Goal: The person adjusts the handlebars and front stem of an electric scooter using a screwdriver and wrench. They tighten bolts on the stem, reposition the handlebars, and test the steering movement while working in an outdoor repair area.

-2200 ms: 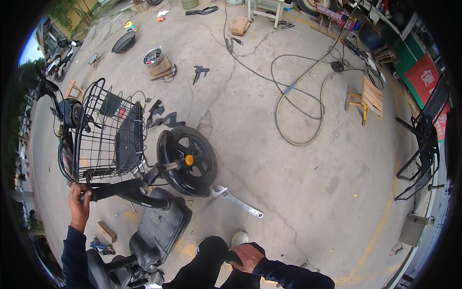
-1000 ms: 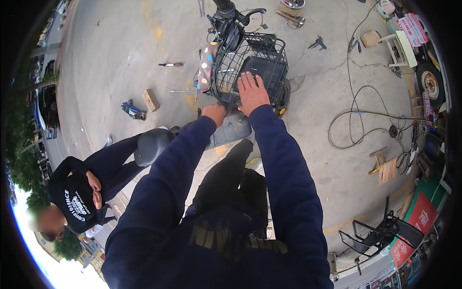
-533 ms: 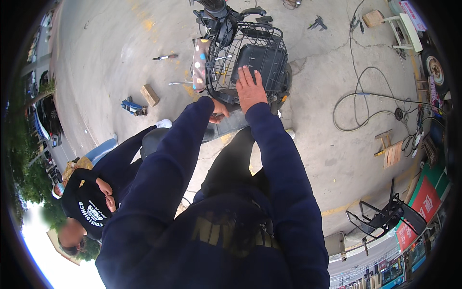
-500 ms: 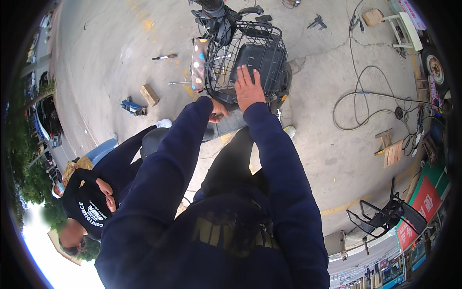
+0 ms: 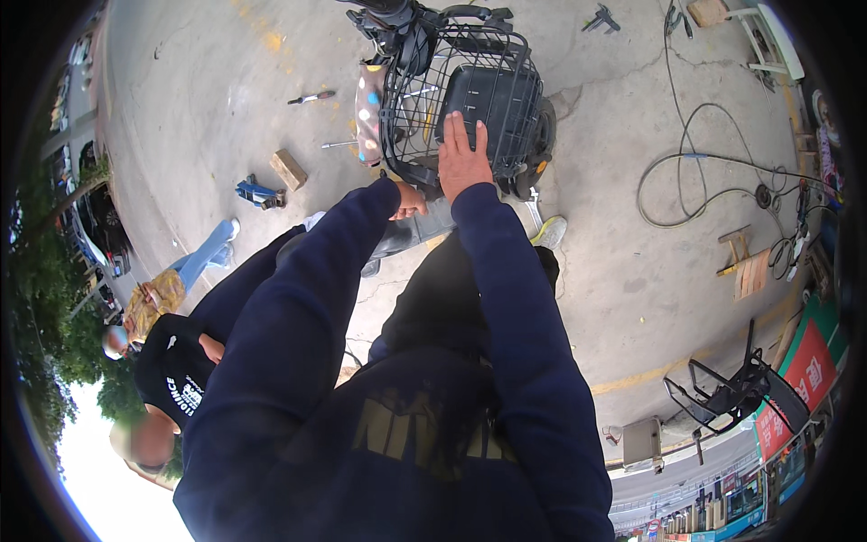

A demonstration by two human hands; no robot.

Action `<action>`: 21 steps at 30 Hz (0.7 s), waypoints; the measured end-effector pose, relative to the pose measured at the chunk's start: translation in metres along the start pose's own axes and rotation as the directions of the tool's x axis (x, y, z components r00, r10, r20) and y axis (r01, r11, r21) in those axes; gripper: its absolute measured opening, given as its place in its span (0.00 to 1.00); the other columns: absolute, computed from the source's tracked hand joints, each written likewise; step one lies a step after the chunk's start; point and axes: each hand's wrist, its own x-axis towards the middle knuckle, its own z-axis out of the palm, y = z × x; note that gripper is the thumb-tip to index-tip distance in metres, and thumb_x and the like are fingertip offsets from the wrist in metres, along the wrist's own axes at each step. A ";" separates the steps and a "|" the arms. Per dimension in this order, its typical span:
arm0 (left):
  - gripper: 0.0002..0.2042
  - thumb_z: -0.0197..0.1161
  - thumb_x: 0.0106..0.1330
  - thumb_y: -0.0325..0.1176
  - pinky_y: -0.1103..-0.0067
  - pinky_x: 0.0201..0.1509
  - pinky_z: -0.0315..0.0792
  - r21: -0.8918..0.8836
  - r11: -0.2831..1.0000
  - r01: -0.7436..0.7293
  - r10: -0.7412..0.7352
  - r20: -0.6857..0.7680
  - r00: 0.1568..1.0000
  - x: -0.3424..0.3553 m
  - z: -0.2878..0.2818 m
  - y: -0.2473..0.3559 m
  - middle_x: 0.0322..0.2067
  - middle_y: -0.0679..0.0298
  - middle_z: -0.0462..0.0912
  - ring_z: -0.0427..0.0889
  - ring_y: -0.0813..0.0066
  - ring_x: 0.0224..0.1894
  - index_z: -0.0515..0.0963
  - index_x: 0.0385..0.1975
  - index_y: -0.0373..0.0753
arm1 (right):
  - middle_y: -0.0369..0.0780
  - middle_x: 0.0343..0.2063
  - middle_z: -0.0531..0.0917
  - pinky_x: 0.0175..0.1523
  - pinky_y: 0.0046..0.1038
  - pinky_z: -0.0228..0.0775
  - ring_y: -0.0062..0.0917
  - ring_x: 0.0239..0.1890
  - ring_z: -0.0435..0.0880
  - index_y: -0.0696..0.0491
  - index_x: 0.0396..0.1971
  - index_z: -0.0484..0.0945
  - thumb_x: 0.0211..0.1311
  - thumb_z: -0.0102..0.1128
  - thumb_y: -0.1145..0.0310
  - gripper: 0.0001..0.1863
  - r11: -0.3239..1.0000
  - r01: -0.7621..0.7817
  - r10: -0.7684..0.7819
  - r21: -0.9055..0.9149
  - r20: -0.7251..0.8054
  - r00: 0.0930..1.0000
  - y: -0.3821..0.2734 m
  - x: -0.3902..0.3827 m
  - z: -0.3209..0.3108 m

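Note:
My right hand lies flat with outstretched fingers against the front of a black wire basket on an electric scooter. Its fingertips reach a dark box inside the basket. Just left of it and lower, my left hand hangs by the scooter's dark grey panel; its fingers look slightly bent and apart, with nothing visible in them. Part of that hand is hidden by my dark blue sleeve. A polka-dot cover hangs at the basket's left side, below the handlebar.
On the concrete at left lie a screwdriver-like tool, a wooden block and a blue jack-like tool. A coiled hose, small wooden stool and black metal frame are at right. A person stands close left.
My view has shifted slightly, and my right foot shows more. Both hands keep nearly the same places on the scooter. Another person in yellow at the left shows more fully.

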 end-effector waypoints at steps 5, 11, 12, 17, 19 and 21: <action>0.19 0.67 0.59 0.45 0.74 0.16 0.57 0.272 0.958 -0.089 0.136 -0.158 0.978 -0.006 0.002 0.005 0.12 0.68 0.66 0.64 0.76 0.12 0.69 0.15 0.43 | 0.45 0.70 0.62 0.74 0.55 0.41 0.38 0.76 0.49 0.55 0.58 0.76 0.71 0.44 0.63 0.22 1.000 0.011 -0.011 0.027 0.012 1.000 0.004 0.000 -0.003; 0.19 0.69 0.57 0.46 0.72 0.17 0.61 0.221 0.969 -0.107 0.139 -0.137 0.981 0.000 -0.001 -0.001 0.12 0.64 0.70 0.67 0.74 0.13 0.73 0.16 0.39 | 0.46 0.72 0.59 0.74 0.57 0.38 0.39 0.77 0.46 0.55 0.51 0.78 0.69 0.45 0.63 0.18 0.997 0.036 -0.039 0.068 0.047 0.998 0.002 -0.001 -0.001; 0.20 0.71 0.56 0.45 0.73 0.16 0.62 0.137 0.981 -0.141 0.155 -0.104 0.982 -0.004 0.001 -0.005 0.12 0.63 0.71 0.68 0.74 0.12 0.71 0.13 0.39 | 0.46 0.72 0.58 0.74 0.57 0.38 0.39 0.77 0.46 0.55 0.50 0.78 0.68 0.45 0.63 0.18 0.998 0.042 -0.042 0.051 -0.009 0.999 -0.001 -0.003 0.004; 0.20 0.72 0.56 0.46 0.72 0.20 0.73 0.029 0.974 -0.224 0.214 -0.432 0.876 -0.005 0.023 -0.011 0.15 0.60 0.78 0.77 0.69 0.14 0.77 0.18 0.33 | 0.47 0.72 0.59 0.75 0.56 0.38 0.40 0.77 0.46 0.55 0.54 0.77 0.71 0.42 0.62 0.20 0.998 0.054 -0.057 0.036 0.096 0.994 0.007 0.001 -0.011; 0.21 0.71 0.58 0.49 0.72 0.22 0.75 -0.010 0.955 -0.295 0.250 -0.503 0.827 0.001 0.026 -0.020 0.16 0.60 0.79 0.78 0.69 0.16 0.79 0.22 0.32 | 0.47 0.72 0.59 0.75 0.56 0.38 0.40 0.77 0.47 0.54 0.56 0.75 0.71 0.42 0.63 0.20 0.998 0.057 -0.059 0.029 0.075 0.995 0.007 0.005 -0.011; 0.23 0.70 0.59 0.51 0.71 0.23 0.76 0.032 0.935 -0.354 0.300 -0.607 0.736 0.000 0.040 -0.024 0.17 0.61 0.80 0.79 0.68 0.17 0.80 0.26 0.32 | 0.46 0.72 0.59 0.75 0.56 0.38 0.40 0.77 0.48 0.54 0.58 0.73 0.71 0.42 0.63 0.21 0.997 0.064 -0.065 0.050 0.015 0.998 0.011 0.000 -0.008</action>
